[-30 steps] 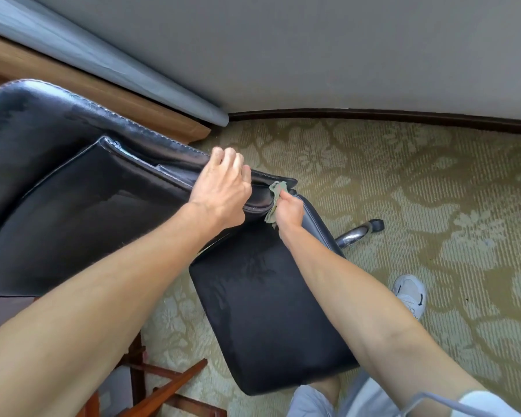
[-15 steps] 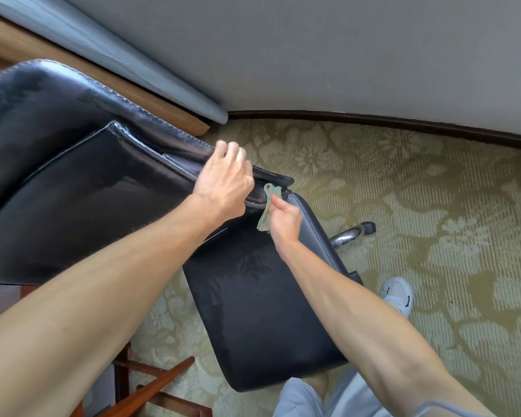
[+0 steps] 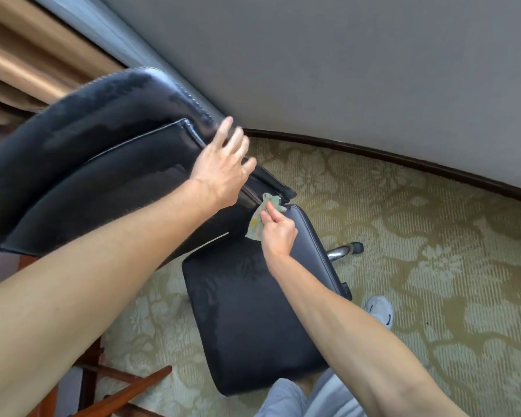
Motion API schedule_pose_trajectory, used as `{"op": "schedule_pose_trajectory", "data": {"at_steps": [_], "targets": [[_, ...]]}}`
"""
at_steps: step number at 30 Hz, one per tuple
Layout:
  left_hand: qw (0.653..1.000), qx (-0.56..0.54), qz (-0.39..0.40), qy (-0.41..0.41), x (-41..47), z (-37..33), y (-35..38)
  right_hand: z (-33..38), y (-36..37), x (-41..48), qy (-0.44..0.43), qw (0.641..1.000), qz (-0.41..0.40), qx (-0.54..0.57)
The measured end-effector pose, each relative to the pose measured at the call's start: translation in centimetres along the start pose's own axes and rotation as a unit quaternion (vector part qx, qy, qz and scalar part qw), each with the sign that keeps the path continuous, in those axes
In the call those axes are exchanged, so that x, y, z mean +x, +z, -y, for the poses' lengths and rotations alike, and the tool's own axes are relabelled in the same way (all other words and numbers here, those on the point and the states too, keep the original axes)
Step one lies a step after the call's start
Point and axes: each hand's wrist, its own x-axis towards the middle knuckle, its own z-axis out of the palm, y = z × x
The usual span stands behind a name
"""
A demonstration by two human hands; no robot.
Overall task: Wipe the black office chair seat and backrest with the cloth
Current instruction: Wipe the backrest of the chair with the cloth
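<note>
A grey wall (image 3: 343,70) fills the upper part of the view, and a pale green carpet (image 3: 433,266) with a floral pattern spreads below it. The black office chair stands on the carpet, its glossy backrest (image 3: 103,176) tilted across the left side and its seat (image 3: 247,320) below, near the person's legs. Tan curtains (image 3: 27,64) hang behind the backrest. Brown wooden rails (image 3: 127,389) show at the lower left. The left hand (image 3: 223,173) lies against the backrest's lower edge, fingers straight and spread, gripping nothing. The right hand (image 3: 278,233) is at the seat's rear corner, fingers curled, pinching the cloth (image 3: 257,221). The cloth, pale green and crumpled, is pressed into the crease where backrest and seat meet. A white shoe (image 3: 381,310) stands right of the seat, beyond a chrome base leg (image 3: 340,251).
</note>
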Motion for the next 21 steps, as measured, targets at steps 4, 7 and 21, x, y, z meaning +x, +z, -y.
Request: {"op": "schedule_pose_trajectory", "data": {"at_steps": [4, 7, 21], "targets": [[0.998, -0.008, -0.057, -0.037, -2.2, 2.3, 0.8, 1.1, 1.2, -1.6, -0.015, 1.0, -0.024, 0.001], [0.993, -0.024, -0.1, -0.062, -3.7, 3.8, 1.3, 2.1, 1.8, -2.7, -0.032, 0.999, -0.03, -0.005], [0.95, -0.129, -0.203, -0.201, -9.7, 7.9, 4.6, 8.3, 6.0, -6.8, -0.154, 0.987, -0.029, -0.023]]}}
